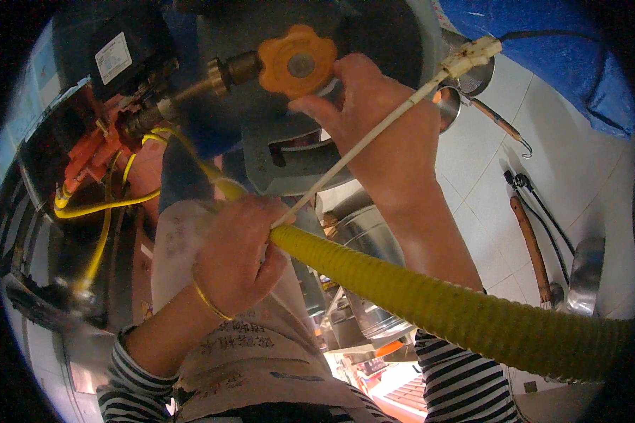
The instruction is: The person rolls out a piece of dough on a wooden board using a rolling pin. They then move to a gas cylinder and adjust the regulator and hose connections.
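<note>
My right hand [386, 127] has its thumb and fingers on the right rim of an orange lobed valve handwheel [296, 62]. The wheel's brass stem leads left to a brass pipe [193, 94] and a red metal fitting [98, 140]. Behind it lies the dark grey body and collar [264, 174] of what looks like a gas cylinder. Lower down, my left hand [241, 254] is closed around a yellow corrugated hose [381, 275]. A thin white cord or rod [365, 143] runs from beside that hand, across my right hand, to a pale plastic connector [471, 55].
Thin yellow hose [111, 205] loops at left below a black labelled box [129, 34]. A blue cover [550, 58] hangs upper right. Along the white tiled wall [481, 227] are a wooden-handled brush [532, 248], black cables [547, 211] and a hook-ended utensil [500, 124]. Steel pots [365, 227] stand below.
</note>
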Available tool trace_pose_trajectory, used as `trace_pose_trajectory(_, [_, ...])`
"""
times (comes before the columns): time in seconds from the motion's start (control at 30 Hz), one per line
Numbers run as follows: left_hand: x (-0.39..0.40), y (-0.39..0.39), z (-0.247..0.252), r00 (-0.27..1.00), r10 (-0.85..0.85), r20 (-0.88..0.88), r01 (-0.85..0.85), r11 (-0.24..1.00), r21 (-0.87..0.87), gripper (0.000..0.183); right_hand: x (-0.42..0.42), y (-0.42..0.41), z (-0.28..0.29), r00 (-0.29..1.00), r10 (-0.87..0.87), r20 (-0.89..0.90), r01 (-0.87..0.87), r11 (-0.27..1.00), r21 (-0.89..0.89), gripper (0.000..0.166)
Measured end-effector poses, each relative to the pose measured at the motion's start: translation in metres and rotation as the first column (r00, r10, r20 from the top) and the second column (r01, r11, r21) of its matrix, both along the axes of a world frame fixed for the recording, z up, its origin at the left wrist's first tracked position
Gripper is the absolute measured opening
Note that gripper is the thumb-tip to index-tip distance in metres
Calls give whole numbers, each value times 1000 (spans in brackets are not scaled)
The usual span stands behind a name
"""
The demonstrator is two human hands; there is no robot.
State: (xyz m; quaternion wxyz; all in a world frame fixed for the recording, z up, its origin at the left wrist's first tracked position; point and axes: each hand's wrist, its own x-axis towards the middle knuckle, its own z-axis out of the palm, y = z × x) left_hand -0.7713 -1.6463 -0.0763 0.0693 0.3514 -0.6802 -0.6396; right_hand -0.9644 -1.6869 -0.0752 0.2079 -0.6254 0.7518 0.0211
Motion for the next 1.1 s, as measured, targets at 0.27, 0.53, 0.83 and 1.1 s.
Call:
trace_pose_trajectory(0.27, [1, -4, -1, 999, -30, -14, 30, 999, 38, 34, 0, -1, 2, 1000, -2, -9, 2, 1000, 9, 35])
trace_pose_trajectory(0.53, [-2, -3, 0, 1000, 5, -24, -5, 1000, 12, 33, -2, 1, 1, 1000, -8, 23, 9, 1000, -26, 34])
trace_pose_trajectory(0.83, [-1, -7, 2, 1000, -30, 8, 29, 998, 51, 34, 0, -2, 1, 999, 8, 40, -9, 1000, 28, 37])
trace_pose_trajectory(1.1, [8, -20, 14, 994, 9, 113, -20, 995, 94, 33, 4, -53, 0, 897, 427, 112, -440, 888, 138, 47])
